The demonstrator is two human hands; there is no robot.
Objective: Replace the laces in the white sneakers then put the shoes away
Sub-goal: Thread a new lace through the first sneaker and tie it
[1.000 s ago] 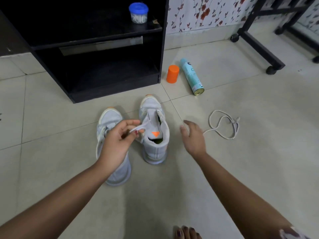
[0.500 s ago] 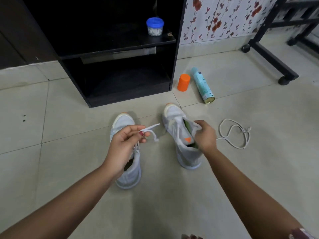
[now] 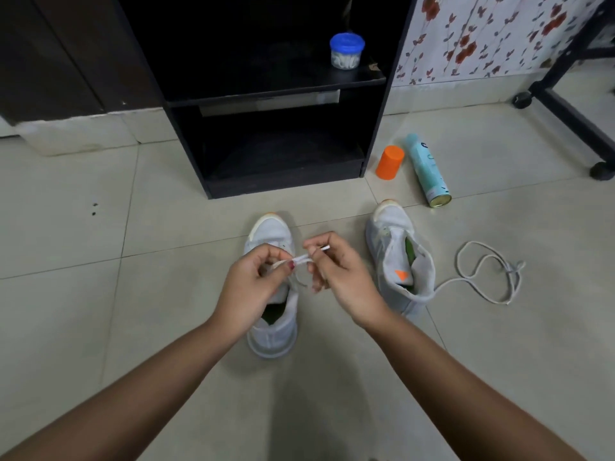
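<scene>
Two white sneakers standing on the floor (image 3: 100, 294), left sneaker (image 3: 271, 234) and right sneaker (image 3: 396, 247) apart. Two laces: loose lace (image 3: 514, 268) beside the right sneaker; held lace (image 3: 304, 259) above the left sneaker, pinched between curled fingers (image 3: 266, 257) of left hand (image 3: 249, 287) and right hand (image 3: 342, 277).

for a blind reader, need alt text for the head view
A left hand and a right hand pinch a white lace over one white sneaker on a tiled floor. A second sneaker stands beside it, a loose lace next to it; behind are a black shelf unit, an orange cap and a spray can on its side.
</scene>
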